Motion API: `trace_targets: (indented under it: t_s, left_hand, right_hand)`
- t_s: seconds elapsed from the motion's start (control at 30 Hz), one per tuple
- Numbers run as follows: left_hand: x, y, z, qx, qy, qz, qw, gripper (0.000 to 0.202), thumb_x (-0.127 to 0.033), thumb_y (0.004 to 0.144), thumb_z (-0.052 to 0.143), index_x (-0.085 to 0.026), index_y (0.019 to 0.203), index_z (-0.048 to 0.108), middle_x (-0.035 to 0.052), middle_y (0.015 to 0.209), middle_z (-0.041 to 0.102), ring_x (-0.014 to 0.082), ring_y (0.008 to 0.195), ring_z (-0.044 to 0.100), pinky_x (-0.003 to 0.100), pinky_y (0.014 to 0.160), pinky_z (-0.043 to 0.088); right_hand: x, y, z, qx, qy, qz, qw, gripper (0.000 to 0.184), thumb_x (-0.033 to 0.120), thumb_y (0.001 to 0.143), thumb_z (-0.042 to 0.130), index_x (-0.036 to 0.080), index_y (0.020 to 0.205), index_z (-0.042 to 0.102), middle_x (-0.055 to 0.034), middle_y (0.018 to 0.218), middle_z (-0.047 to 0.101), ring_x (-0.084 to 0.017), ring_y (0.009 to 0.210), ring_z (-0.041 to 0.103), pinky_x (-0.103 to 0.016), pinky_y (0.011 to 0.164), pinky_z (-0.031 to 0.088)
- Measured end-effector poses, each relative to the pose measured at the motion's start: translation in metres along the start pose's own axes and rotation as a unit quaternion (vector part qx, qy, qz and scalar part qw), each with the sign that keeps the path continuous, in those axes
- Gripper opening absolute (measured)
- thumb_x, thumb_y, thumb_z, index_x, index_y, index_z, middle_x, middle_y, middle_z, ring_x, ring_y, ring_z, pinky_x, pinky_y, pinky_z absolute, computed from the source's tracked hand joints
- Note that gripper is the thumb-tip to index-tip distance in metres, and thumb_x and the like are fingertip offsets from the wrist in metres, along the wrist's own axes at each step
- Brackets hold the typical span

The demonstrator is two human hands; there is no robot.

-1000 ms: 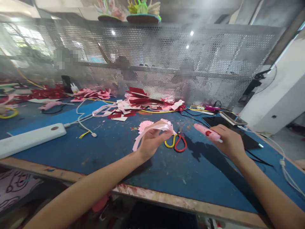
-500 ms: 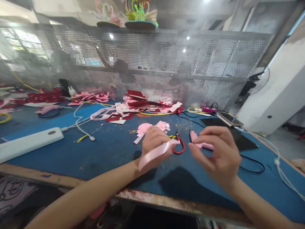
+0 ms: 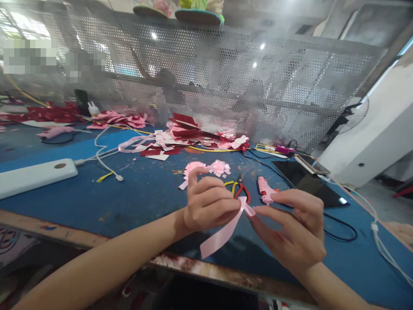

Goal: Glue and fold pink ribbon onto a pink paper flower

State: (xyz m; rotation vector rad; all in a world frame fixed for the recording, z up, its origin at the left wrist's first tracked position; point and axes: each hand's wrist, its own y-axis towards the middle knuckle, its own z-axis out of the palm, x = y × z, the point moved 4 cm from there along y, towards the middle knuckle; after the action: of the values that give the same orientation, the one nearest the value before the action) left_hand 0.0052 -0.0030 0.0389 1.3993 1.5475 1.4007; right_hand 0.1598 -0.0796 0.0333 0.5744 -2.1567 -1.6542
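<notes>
A pink ribbon (image 3: pixel 221 239) is pinched in my left hand (image 3: pixel 209 202), its long tail hanging down toward the front edge. My right hand (image 3: pixel 295 230) has thumb and fingertip closed on the short folded end of the same ribbon. Just beyond my hands lies a tool with red and yellow handles (image 3: pixel 247 192); whether it is scissors or pliers I cannot tell. A pink glue gun (image 3: pixel 265 189) rests on the table behind my right fingers, partly hidden. Two pink ruffled ribbon flowers (image 3: pixel 220 167) lie past my left hand.
Red and pink scraps (image 3: pixel 187 135) are heaped along the perforated metal screen (image 3: pixel 213 82). A white power bank (image 3: pixel 38 175) with cables lies at left, another pink glue gun (image 3: pixel 55 132) behind it. A black tablet (image 3: pixel 300 176) and a phone (image 3: pixel 312 164) are at right.
My right hand has come left and taken hold of the ribbon's end, now folded over. The ribbon's tail has swung down. The view has shifted slightly.
</notes>
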Motion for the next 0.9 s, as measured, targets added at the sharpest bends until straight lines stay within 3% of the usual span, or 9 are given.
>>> trace_targets:
  t_s: [0.2,0.33,0.47,0.57,0.67,0.8,0.9]
  left_hand:
    - [0.003,-0.001,0.0,0.013,-0.028,0.004,1.0,0.009,-0.021,0.074,0.067,-0.029,0.069,0.064,-0.009,0.063,0.067,0.012,0.062,0.059,0.039,0.099,0.029]
    - [0.004,0.001,0.001,0.03,-0.058,-0.019,0.998,0.01,-0.02,0.075,0.065,-0.031,0.075,0.065,-0.0092,0.063,0.067,0.0121,0.063,0.059,0.039,0.1,0.028]
    - [0.003,0.0,0.004,0.067,-0.045,0.003,0.997,0.01,-0.021,0.077,0.062,-0.03,0.075,0.065,-0.0085,0.067,0.069,0.012,0.066,0.06,0.038,0.1,0.029]
    - [0.003,-0.002,0.008,0.094,-0.051,0.03,0.994,0.008,-0.021,0.078,0.062,-0.028,0.078,0.065,-0.0071,0.073,0.071,0.0119,0.07,0.06,0.037,0.099,0.03]
    - [0.007,-0.005,0.014,0.128,-0.101,0.015,0.987,0.009,-0.021,0.079,0.063,-0.03,0.078,0.065,-0.0074,0.076,0.071,0.0112,0.075,0.061,0.036,0.099,0.031]
    - [0.009,-0.01,0.023,0.168,-0.125,0.011,0.978,0.009,-0.025,0.081,0.063,-0.033,0.079,0.065,-0.0075,0.082,0.072,0.0111,0.08,0.062,0.037,0.102,0.031]
    - [0.008,-0.013,0.027,0.184,-0.127,0.034,0.974,0.008,-0.026,0.082,0.061,-0.032,0.082,0.066,-0.0057,0.086,0.071,0.0116,0.085,0.061,0.038,0.104,0.03]
  right_hand:
    - [0.0,-0.002,-0.003,0.017,0.01,-0.021,1.0,0.023,0.013,0.072,0.073,0.028,0.088,0.066,-0.004,0.093,0.056,-0.022,0.084,0.056,-0.038,0.072,0.049]
    - [0.001,0.003,-0.005,-0.003,0.026,-0.052,0.998,0.027,0.009,0.069,0.074,0.029,0.086,0.068,-0.001,0.085,0.058,-0.017,0.075,0.056,-0.033,0.066,0.049]
    - [-0.005,0.008,-0.006,-0.011,0.054,-0.063,0.996,0.03,0.009,0.067,0.076,0.025,0.091,0.065,-0.0003,0.08,0.061,-0.015,0.069,0.056,-0.031,0.062,0.05]
    - [-0.008,0.012,-0.006,0.032,0.063,-0.11,0.991,0.028,0.008,0.067,0.076,0.024,0.084,0.061,0.0004,0.081,0.063,-0.016,0.075,0.058,-0.031,0.067,0.051]
    - [-0.011,0.014,-0.006,0.097,0.071,-0.161,0.98,0.022,0.009,0.067,0.076,0.023,0.077,0.062,-0.0007,0.088,0.065,-0.018,0.086,0.057,-0.034,0.077,0.051]
    - [-0.018,0.015,-0.004,0.171,0.097,-0.123,0.973,0.017,0.011,0.074,0.07,0.025,0.082,0.067,-0.0027,0.101,0.061,-0.021,0.099,0.053,-0.042,0.087,0.047]
    - [-0.021,0.016,-0.001,0.186,0.131,-0.081,0.97,0.018,0.011,0.075,0.069,0.027,0.081,0.066,-0.0025,0.105,0.058,-0.022,0.104,0.051,-0.043,0.087,0.048]
